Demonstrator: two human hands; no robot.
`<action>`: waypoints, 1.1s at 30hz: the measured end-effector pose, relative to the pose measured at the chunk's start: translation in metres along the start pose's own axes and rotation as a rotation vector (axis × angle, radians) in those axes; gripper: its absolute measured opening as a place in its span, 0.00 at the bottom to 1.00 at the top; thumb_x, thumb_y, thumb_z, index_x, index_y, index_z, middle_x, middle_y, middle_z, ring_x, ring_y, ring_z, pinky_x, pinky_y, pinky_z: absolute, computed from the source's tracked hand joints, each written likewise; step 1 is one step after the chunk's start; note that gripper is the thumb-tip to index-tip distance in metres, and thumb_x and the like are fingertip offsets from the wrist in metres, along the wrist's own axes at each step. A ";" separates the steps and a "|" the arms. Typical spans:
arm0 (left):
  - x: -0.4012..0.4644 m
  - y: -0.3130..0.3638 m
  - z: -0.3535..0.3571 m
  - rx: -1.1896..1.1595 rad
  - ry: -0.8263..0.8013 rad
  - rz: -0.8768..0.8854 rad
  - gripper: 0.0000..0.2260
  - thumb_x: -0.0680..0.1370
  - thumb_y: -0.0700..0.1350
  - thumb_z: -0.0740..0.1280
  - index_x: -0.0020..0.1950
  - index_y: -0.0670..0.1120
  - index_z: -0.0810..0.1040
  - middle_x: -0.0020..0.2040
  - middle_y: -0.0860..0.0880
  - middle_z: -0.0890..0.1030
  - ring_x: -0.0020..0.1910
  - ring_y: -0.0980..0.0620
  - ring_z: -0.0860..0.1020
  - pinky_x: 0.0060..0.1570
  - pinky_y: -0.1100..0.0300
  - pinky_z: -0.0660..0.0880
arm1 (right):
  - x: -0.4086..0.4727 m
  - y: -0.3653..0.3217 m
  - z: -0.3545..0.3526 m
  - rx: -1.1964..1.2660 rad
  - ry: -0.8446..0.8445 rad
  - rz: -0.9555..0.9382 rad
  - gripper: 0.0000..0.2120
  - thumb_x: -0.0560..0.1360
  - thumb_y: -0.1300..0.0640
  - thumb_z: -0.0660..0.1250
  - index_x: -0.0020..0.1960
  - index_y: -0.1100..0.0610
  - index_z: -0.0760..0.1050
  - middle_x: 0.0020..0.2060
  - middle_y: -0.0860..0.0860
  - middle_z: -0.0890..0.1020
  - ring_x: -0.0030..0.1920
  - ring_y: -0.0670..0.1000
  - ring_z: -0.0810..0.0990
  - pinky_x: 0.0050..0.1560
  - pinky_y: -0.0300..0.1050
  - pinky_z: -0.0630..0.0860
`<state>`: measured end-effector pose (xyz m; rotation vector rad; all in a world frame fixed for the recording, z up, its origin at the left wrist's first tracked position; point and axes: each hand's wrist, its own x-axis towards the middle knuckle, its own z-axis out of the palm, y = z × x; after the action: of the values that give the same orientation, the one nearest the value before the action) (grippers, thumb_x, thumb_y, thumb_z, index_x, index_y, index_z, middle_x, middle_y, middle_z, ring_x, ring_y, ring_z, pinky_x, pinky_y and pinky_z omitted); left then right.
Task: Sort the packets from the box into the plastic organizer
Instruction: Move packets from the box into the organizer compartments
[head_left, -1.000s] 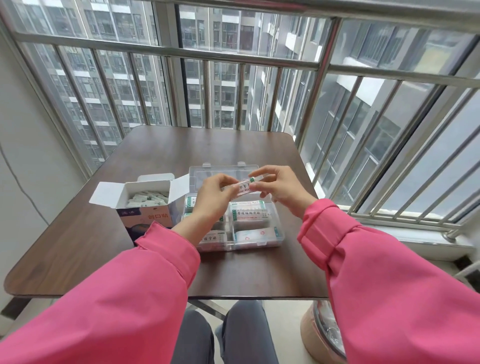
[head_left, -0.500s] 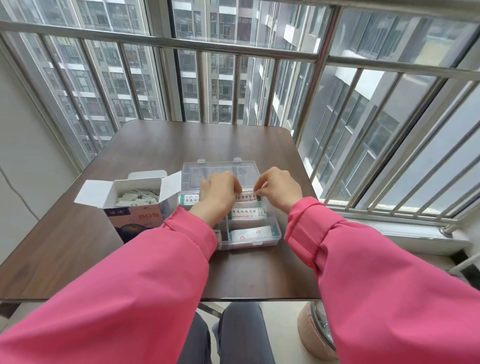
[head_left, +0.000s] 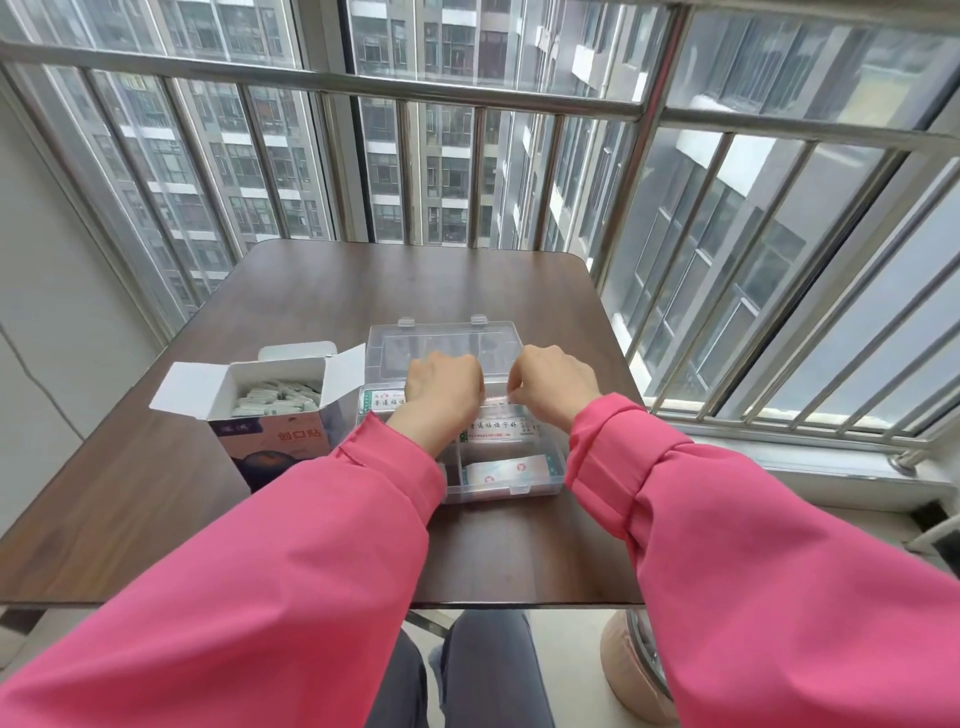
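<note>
Both my hands are down over the far row of the clear plastic organizer (head_left: 540, 480) with its lid folded back flat beyond my knuckles; my left hand (head_left: 442, 391) and my right hand (head_left: 555, 383) sit side by side, a narrow gap between them, fingers curled downward into the far right compartment; between them a thin white packet with red print (head_left: 494, 399) shows, and my right fingertips seem to pinch its end, while my left fingers are tucked under the hand and I cannot tell whether they grip it or only press it; just nearer to me than my hands, a white packet with dark lettering (head_left: 496, 427) lies flat in the middle right compartment, and nearer still a white and teal packet with pink marks (head_left: 506, 470) lies in the closest right compartment; to the left of my left hand stands the open white and purple cardboard box (head_left: 275, 431), flaps spread, still full of small white packets (head_left: 275, 399); everything rests on the dark brown wooden table (head_left: 322, 291); my pink sleeves (head_left: 291, 587) cover both forearms.
</note>
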<state>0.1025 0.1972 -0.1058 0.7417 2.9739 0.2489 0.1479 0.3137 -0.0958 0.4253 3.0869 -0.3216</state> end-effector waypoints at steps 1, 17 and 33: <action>-0.001 0.000 0.000 0.000 -0.010 0.006 0.12 0.79 0.43 0.59 0.57 0.47 0.80 0.56 0.43 0.81 0.60 0.42 0.73 0.58 0.53 0.67 | 0.000 0.000 0.000 0.010 -0.019 0.013 0.12 0.74 0.61 0.62 0.56 0.56 0.78 0.54 0.56 0.80 0.56 0.60 0.78 0.50 0.48 0.72; -0.044 -0.013 -0.025 -0.323 0.137 0.125 0.14 0.77 0.40 0.59 0.62 0.44 0.74 0.60 0.43 0.77 0.62 0.44 0.73 0.60 0.50 0.70 | -0.031 -0.021 -0.029 0.261 -0.001 0.005 0.11 0.73 0.63 0.62 0.51 0.61 0.81 0.48 0.57 0.84 0.51 0.57 0.81 0.53 0.49 0.77; -0.106 -0.158 -0.067 0.067 -0.018 -0.061 0.48 0.70 0.54 0.72 0.77 0.41 0.46 0.78 0.44 0.49 0.77 0.45 0.47 0.74 0.47 0.46 | -0.088 -0.133 -0.022 0.002 0.067 -0.470 0.21 0.80 0.50 0.59 0.71 0.54 0.66 0.73 0.53 0.63 0.74 0.52 0.58 0.72 0.46 0.53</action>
<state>0.1161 0.0004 -0.0647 0.6542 2.9948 0.1396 0.1974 0.1691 -0.0443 -0.3062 3.2165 -0.3170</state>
